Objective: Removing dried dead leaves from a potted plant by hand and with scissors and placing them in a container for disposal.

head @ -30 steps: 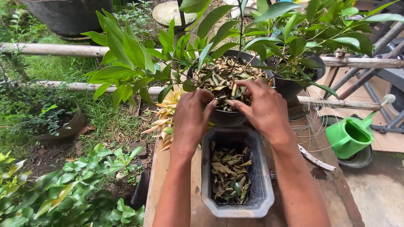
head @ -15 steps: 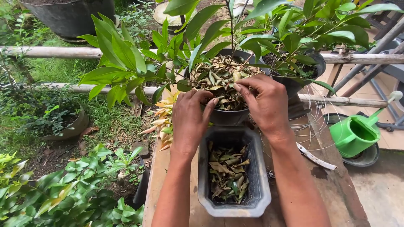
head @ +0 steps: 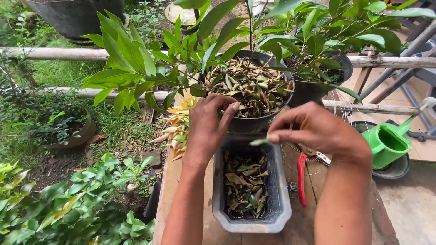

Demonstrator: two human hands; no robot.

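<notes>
Dry leaf (head: pixel 259 141) pinched in right hand (head: pixel 318 129) fingertips, directly above grey tray (head: pixel 277 199) on bench (head: pixel 177 190). Left hand (head: pixel 206 127), fingers curled and empty, touches leaf litter at black pot (head: pixel 254 122) near rim, just beyond the tray.

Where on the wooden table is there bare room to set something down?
Bare board shows on the wooden table left of the grey tray, under the left hand. Right of the tray, red pruners and wire crowd it.
</notes>
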